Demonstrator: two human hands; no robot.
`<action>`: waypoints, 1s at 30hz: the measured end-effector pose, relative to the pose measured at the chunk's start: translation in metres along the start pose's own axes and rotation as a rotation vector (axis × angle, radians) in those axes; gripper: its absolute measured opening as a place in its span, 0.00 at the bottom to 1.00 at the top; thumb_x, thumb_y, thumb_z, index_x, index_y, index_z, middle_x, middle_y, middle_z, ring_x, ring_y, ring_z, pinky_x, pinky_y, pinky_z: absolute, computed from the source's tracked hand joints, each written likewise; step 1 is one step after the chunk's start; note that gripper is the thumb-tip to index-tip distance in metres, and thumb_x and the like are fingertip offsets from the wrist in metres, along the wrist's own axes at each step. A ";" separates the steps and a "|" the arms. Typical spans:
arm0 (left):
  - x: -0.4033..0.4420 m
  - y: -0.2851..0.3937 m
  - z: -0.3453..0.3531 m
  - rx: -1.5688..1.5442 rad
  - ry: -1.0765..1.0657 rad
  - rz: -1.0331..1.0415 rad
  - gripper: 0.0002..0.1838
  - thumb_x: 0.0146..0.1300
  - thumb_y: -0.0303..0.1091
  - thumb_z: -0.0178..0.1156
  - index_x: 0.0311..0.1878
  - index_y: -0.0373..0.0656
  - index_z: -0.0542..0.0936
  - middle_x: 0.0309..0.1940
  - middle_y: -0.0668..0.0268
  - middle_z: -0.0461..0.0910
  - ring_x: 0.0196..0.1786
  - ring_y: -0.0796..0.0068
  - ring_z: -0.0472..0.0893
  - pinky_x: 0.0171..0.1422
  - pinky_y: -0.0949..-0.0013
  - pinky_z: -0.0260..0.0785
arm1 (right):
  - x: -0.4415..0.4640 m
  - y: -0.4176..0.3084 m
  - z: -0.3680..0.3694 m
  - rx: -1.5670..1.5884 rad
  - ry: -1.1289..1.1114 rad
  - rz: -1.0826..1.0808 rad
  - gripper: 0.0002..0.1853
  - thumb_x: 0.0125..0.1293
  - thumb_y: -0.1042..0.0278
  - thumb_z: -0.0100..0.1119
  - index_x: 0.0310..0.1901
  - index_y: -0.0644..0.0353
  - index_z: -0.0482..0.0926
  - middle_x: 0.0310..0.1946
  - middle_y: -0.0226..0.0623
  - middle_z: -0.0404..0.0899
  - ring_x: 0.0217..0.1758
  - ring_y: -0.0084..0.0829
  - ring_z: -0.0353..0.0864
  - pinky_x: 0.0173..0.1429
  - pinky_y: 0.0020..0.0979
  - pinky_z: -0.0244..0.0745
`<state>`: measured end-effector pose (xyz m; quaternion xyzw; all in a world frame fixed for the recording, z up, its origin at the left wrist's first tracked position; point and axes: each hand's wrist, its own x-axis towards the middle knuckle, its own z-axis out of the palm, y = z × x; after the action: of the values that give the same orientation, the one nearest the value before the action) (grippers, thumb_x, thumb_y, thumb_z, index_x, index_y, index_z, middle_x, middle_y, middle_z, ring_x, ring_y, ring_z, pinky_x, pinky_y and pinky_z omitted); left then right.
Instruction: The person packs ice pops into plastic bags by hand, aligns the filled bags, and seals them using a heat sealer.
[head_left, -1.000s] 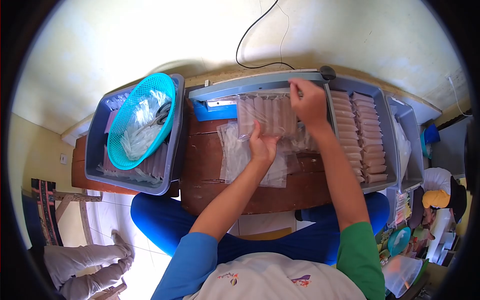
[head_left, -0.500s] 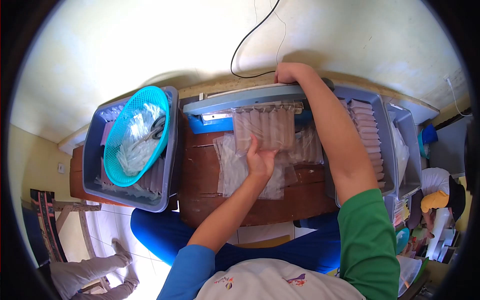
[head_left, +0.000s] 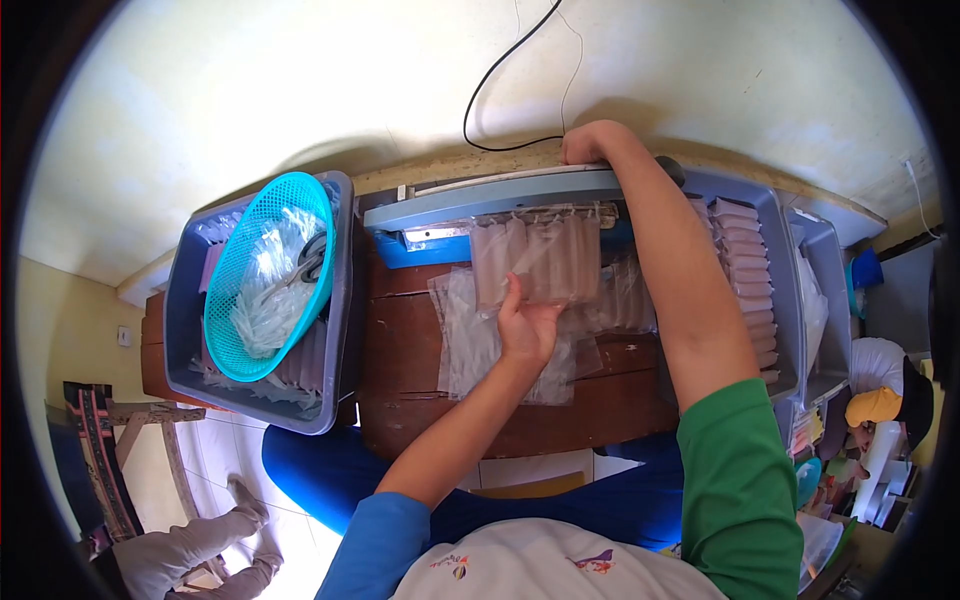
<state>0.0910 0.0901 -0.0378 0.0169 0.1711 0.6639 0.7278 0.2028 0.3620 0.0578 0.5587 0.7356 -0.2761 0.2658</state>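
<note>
My left hand point(head_left: 528, 325) holds the lower edge of a clear bag point(head_left: 536, 258) filled with several pale brown tubes, thumb on the front. The bag's top edge lies at the jaw of a blue and grey sealing machine point(head_left: 490, 197). My right hand point(head_left: 588, 141) is closed at the far side of the machine's long grey arm, beside the wall; what its fingers hold is hidden. Flat clear plastic bags point(head_left: 468, 345) lie on the brown wooden table point(head_left: 400, 410) below. Another filled bag point(head_left: 625, 297) rests to the right, partly behind my right forearm.
At left, a grey tub point(head_left: 345, 340) holds tubes and a turquoise basket point(head_left: 215, 335) with plastic pieces and scissors point(head_left: 312, 258). At right, another grey tub point(head_left: 785, 240) holds stacked tubes point(head_left: 745, 265). A black cable hangs on the wall. Other people are at lower left and far right.
My right hand has moved from above the bag to the far side of the machine's arm. My left hand still holds the filled bag, now slightly lower in view.
</note>
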 end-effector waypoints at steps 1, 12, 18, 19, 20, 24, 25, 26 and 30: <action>0.000 0.000 0.000 -0.001 0.001 0.002 0.30 0.73 0.52 0.50 0.70 0.41 0.63 0.69 0.55 0.67 0.71 0.52 0.66 0.74 0.43 0.57 | 0.001 -0.002 0.001 -0.029 0.021 -0.026 0.17 0.56 0.67 0.58 0.47 0.57 0.86 0.43 0.36 0.86 0.41 0.33 0.83 0.45 0.39 0.77; 0.002 -0.003 -0.004 0.025 0.016 0.030 0.33 0.72 0.55 0.51 0.69 0.40 0.62 0.68 0.52 0.66 0.71 0.50 0.65 0.74 0.42 0.55 | 0.024 -0.058 0.004 0.241 -0.069 -0.230 0.16 0.59 0.67 0.59 0.48 0.59 0.85 0.43 0.39 0.85 0.41 0.34 0.83 0.46 0.40 0.77; 0.000 -0.001 0.001 0.029 0.019 0.019 0.32 0.72 0.55 0.50 0.68 0.41 0.64 0.68 0.54 0.67 0.71 0.52 0.66 0.74 0.45 0.56 | 0.032 -0.079 0.003 0.409 -0.128 -0.127 0.13 0.59 0.73 0.59 0.46 0.61 0.85 0.37 0.36 0.86 0.36 0.28 0.84 0.38 0.31 0.78; 0.000 -0.001 0.000 0.029 0.018 0.023 0.32 0.72 0.55 0.50 0.68 0.41 0.64 0.68 0.54 0.67 0.71 0.52 0.66 0.74 0.45 0.56 | 0.033 -0.085 0.002 0.506 -0.167 -0.095 0.14 0.58 0.74 0.59 0.46 0.61 0.85 0.37 0.36 0.86 0.36 0.28 0.84 0.38 0.30 0.78; 0.001 -0.002 -0.003 0.030 0.015 0.021 0.31 0.72 0.55 0.50 0.68 0.41 0.64 0.68 0.54 0.67 0.71 0.53 0.66 0.74 0.45 0.56 | 0.033 -0.089 0.002 0.505 -0.168 -0.098 0.14 0.58 0.74 0.59 0.46 0.61 0.85 0.37 0.36 0.86 0.36 0.28 0.84 0.38 0.30 0.78; 0.000 -0.002 -0.005 0.006 0.024 0.003 0.29 0.74 0.52 0.49 0.68 0.42 0.64 0.66 0.57 0.70 0.69 0.56 0.69 0.72 0.46 0.60 | 0.028 -0.103 0.009 0.358 -0.060 -0.297 0.12 0.60 0.73 0.59 0.44 0.64 0.85 0.36 0.36 0.86 0.36 0.28 0.84 0.37 0.30 0.78; 0.000 -0.001 -0.005 0.006 0.025 0.003 0.29 0.74 0.52 0.49 0.68 0.42 0.64 0.66 0.57 0.70 0.69 0.56 0.69 0.72 0.46 0.60 | 0.028 -0.105 0.010 0.314 0.013 -0.396 0.11 0.61 0.73 0.59 0.44 0.64 0.85 0.36 0.36 0.86 0.35 0.28 0.84 0.37 0.31 0.78; 0.001 -0.001 -0.004 0.001 0.017 0.004 0.29 0.74 0.52 0.49 0.69 0.43 0.64 0.66 0.58 0.70 0.69 0.56 0.69 0.72 0.46 0.60 | 0.028 -0.106 0.010 0.313 0.013 -0.396 0.11 0.61 0.73 0.59 0.44 0.64 0.85 0.36 0.36 0.86 0.35 0.28 0.84 0.37 0.31 0.78; -0.001 0.001 0.001 0.020 0.026 0.009 0.32 0.72 0.55 0.50 0.68 0.40 0.63 0.67 0.53 0.68 0.71 0.52 0.66 0.74 0.44 0.55 | 0.026 -0.107 0.010 0.345 0.094 -0.382 0.11 0.61 0.73 0.60 0.43 0.66 0.85 0.34 0.38 0.86 0.31 0.28 0.84 0.38 0.33 0.79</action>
<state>0.0904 0.0891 -0.0361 0.0165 0.1871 0.6656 0.7223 0.0937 0.3492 0.0443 0.4587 0.7813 -0.4166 0.0751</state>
